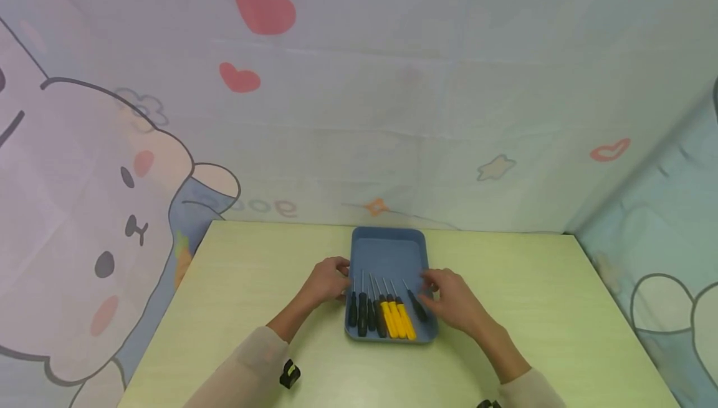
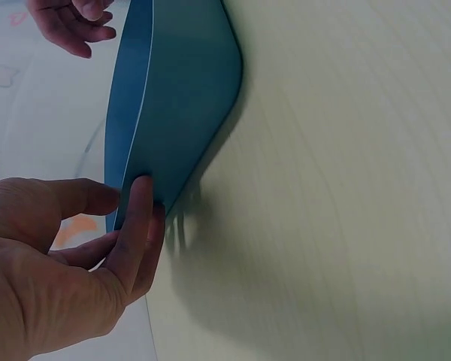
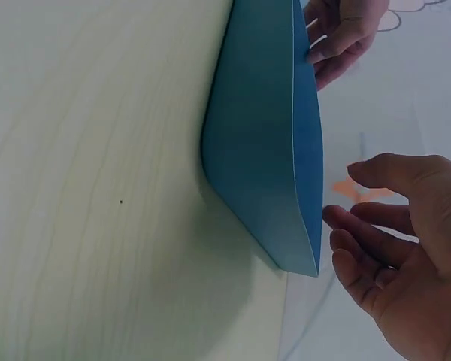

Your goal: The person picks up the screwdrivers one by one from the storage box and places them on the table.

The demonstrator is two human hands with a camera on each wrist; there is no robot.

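Note:
A blue tray (image 1: 387, 258) sits on the table with several screwdrivers lying in its near half. Black-handled screwdrivers (image 1: 363, 314) are grouped at the left, three yellow-handled screwdrivers (image 1: 398, 319) lie beside them, and one black screwdriver (image 1: 417, 306) is tilted apart on the right. My left hand (image 1: 327, 280) pinches the tray's left wall, thumb at the rim and fingers along the outer face, as the left wrist view shows. By the tray's right rim hovers my right hand (image 1: 455, 299), its fingers loosely bent around nothing; the right wrist view shows a gap between fingertips and wall.
The pale yellow-green table (image 1: 269, 252) extends to both sides of the tray. Behind it hangs a cloth backdrop (image 1: 348, 165) with printed hearts and a cartoon animal, which also covers the sides. A small black strap piece (image 1: 290, 374) shows near the left sleeve.

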